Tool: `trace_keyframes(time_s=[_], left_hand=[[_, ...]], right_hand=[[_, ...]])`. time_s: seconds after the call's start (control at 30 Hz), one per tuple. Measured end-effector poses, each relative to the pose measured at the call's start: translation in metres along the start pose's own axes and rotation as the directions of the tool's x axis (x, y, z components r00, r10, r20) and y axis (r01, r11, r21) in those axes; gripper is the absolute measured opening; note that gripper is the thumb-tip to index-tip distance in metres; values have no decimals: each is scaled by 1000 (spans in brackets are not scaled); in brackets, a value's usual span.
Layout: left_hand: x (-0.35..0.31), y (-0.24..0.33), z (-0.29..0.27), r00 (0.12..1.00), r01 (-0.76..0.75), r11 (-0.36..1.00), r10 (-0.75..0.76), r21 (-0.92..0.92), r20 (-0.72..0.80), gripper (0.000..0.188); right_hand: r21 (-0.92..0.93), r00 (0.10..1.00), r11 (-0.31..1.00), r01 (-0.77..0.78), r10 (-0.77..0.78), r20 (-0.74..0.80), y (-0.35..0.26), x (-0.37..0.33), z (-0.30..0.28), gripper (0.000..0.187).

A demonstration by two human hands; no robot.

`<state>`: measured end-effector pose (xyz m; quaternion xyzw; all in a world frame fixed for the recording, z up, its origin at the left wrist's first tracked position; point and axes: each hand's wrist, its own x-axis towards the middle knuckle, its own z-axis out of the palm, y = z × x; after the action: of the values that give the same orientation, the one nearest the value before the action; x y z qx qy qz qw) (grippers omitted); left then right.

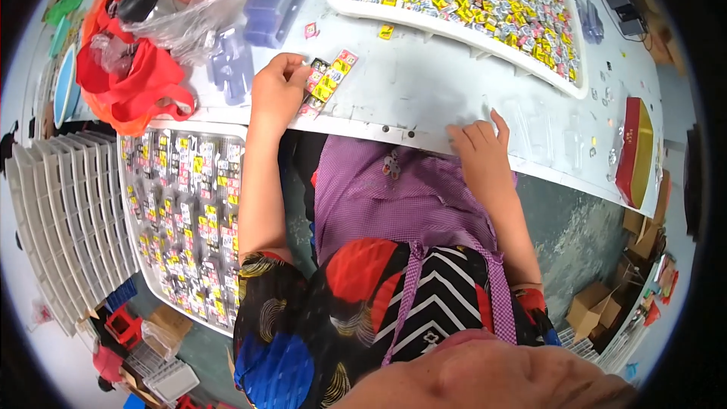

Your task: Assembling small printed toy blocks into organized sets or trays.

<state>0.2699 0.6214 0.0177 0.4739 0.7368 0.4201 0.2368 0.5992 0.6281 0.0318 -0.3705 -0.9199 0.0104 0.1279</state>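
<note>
At the near edge of the table (pixel 409 98), the right hand (pixel 485 144) has its fingers loosely apart and half curled, holding nothing I can see. A bit farther in, the left hand (pixel 279 87) has thumb and fingertips close together at the strip's (pixel 326 87) left side; can't tell if they're pinching or just touching. It lies slanted, all little blocks in yellow, pink and black. Decent bare space between the hands, but clear packs (pixel 276 7) crowd the left and a white tray (pixel 454 33) blocks the far side.
</note>
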Motion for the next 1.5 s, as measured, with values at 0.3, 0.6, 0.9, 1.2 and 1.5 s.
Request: trace_keyframes(time_s=[0.3,0.6,0.9,1.2,1.5], left_hand=[[0,37,1,968,-223,934,246,279,-48,21],[74,127,82,754,-655,727,608,206,250,22],[127,115,141,728,-678,643,523,356,444,26],[118,127,134,886,-365,931,345,8,311,22],[123,121,136,797,-595,803,596,-42,104,23]], right_hand=[[109,917,988,-105,139,-375,62,44,-46,30],[271,968,930,-249,230,101,141,135,-14,25],[409,949,856,-315,278,150,157,128,-13,15],[460,932,858,-228,328,-150,202,167,-6,21],[151,1000,988,-26,28,-12,194,185,-5,23]])
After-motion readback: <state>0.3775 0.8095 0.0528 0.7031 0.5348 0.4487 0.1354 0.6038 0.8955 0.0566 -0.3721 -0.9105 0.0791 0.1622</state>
